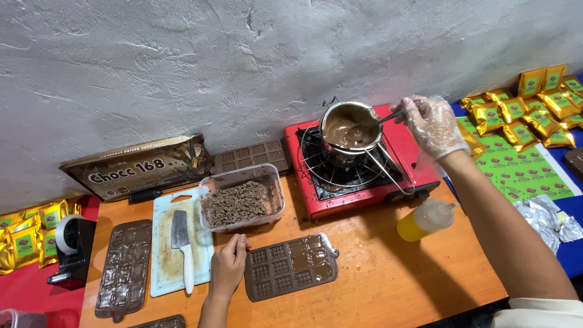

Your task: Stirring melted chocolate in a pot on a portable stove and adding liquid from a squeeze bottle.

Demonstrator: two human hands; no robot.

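Note:
My right hand (432,124), in a clear plastic glove, holds a spoon (388,116) dipped into a small metal pot (349,130) of melted chocolate. The pot sits on a wire rack over a red portable gas stove (413,158). My left hand (229,264) is bare and rests on the orange table, its fingers touching the left edge of a chocolate bar mould (290,266). The right part of the mould is filled with chocolate. Just above the hand stands a clear plastic tub (242,197) of chopped chocolate.
A white cutting board (163,261) carries a cleaver (181,237). Another filled mould (124,270) lies at the left beside a tape dispenser (71,246). A yellow squeeze bottle (426,220) lies right of the stove. Gold packets (534,103) and foil pieces (549,222) lie far right. A chocolate box (139,167) leans on the wall.

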